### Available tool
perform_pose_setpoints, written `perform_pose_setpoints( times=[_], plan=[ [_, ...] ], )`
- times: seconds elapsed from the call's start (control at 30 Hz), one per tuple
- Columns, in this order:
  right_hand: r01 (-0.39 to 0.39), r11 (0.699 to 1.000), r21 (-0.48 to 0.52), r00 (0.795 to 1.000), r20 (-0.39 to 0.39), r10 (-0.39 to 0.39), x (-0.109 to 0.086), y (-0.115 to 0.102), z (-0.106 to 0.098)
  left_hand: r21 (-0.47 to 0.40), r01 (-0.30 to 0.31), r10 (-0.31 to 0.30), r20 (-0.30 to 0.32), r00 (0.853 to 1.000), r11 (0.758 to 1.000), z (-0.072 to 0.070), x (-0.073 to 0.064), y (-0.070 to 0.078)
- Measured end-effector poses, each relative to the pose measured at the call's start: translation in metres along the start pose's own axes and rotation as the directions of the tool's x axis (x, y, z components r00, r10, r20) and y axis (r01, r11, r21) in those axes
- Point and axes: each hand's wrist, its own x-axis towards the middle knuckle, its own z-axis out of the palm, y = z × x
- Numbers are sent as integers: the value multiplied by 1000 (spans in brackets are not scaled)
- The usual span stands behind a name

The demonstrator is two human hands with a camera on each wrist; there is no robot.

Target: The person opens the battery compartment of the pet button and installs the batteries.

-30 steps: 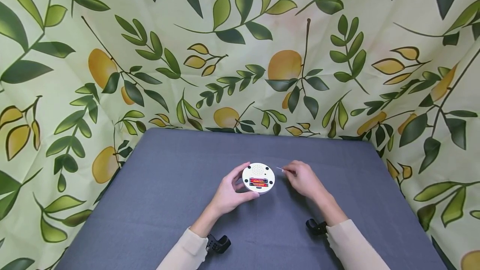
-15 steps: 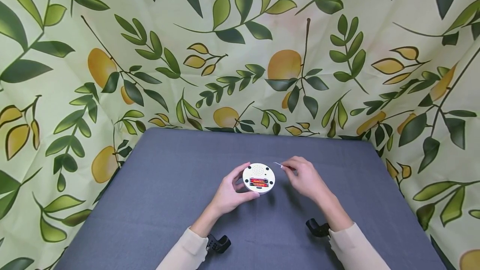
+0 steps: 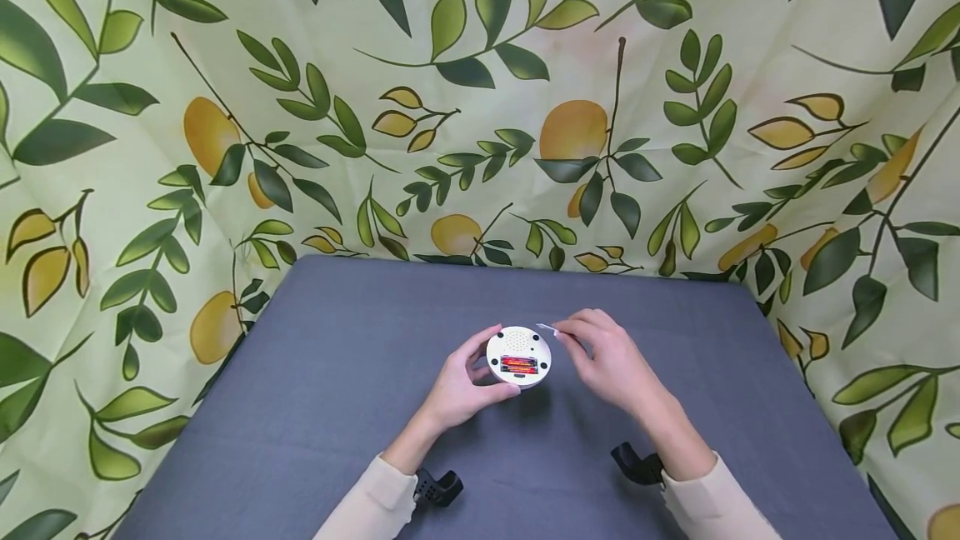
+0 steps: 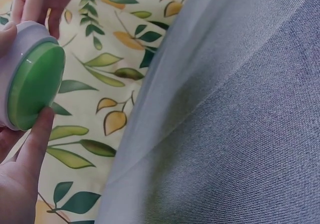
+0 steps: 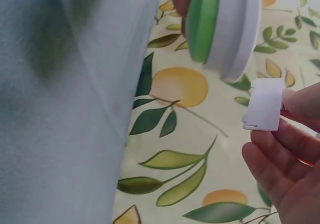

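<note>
A round white device point(image 3: 517, 341) faces up with its underside showing. Two red and black batteries point(image 3: 519, 365) lie side by side in its open compartment. My left hand point(image 3: 459, 386) grips its rim, thumb at the near side and fingers round the far left. In the left wrist view its other face is a green dome point(image 4: 39, 84), touched by a fingertip. My right hand point(image 3: 606, 359) pinches a small white battery cover point(image 5: 265, 104) with clip tabs. The cover is just right of the device, apart from it in the right wrist view.
Both hands are above a grey cloth-covered table point(image 3: 360, 340). Behind it hangs a leaf and fruit print curtain point(image 3: 495, 148). Black wrist mounts point(image 3: 637, 465) sit below each wrist, near the cream sleeves.
My right hand has moved left and slightly up, bringing the battery cover closer to the device's upper right rim. The left hand holds the device nearly still.
</note>
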Motion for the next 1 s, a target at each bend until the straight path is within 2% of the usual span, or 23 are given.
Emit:
perform_pose_setpoints(
  times=[0.4, 0.67, 1.0],
  plan=[
    [138, 990, 13, 990, -15, -138, 2, -20, -3, 2, -12, 12, 19, 1000, 1000, 0, 1, -1],
    [246, 969, 13, 969, -10, -246, 0, -30, 5, 0, -31, 31, 30, 999, 1000, 1, 0, -2],
    [266, 964, -13, 963, 45, -265, -1, -35, 13, -11, -34, 34, 38, 999, 999, 3, 1, 0]
  ],
)
